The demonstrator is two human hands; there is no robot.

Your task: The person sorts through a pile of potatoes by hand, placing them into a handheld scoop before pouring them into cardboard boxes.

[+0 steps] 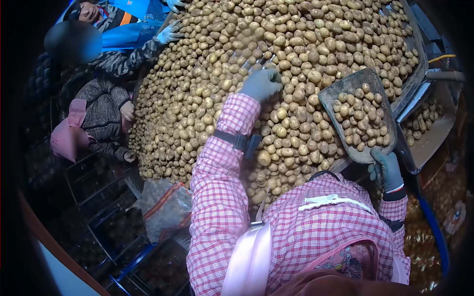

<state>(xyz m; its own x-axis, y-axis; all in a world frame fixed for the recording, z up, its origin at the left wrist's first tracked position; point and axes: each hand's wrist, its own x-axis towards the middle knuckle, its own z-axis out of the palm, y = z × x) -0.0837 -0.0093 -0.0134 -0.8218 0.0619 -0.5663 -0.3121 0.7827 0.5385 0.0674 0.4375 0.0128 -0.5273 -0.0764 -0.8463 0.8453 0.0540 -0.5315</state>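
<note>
Left hand [260,85]: gloved, we are reaching it into the heap, palm down; we are not seeing whether its fingers are closing on a potato.
Right hand [389,171]: also gloved, well apart from the left, we are gripping the scoop by its near end, likely to steady its load.
Scoop [362,81]: we are keeping it at the heap's right edge, its raised sides apparently holding the scooped potatoes [360,121] together.
Potato heap [185,116]: it is spreading thickly before us, lying around the left hand and beside the scoop.
Table rim [422,61]: it is rising along the right, presumably keeping potatoes from rolling off.
Side bin [441,143]: it is holding more potatoes beyond the scoop.
Room: two co-workers [133,37] [101,106] are reaching to the far left edge; a sack [165,209] is slumping below them amid dim crates.
</note>
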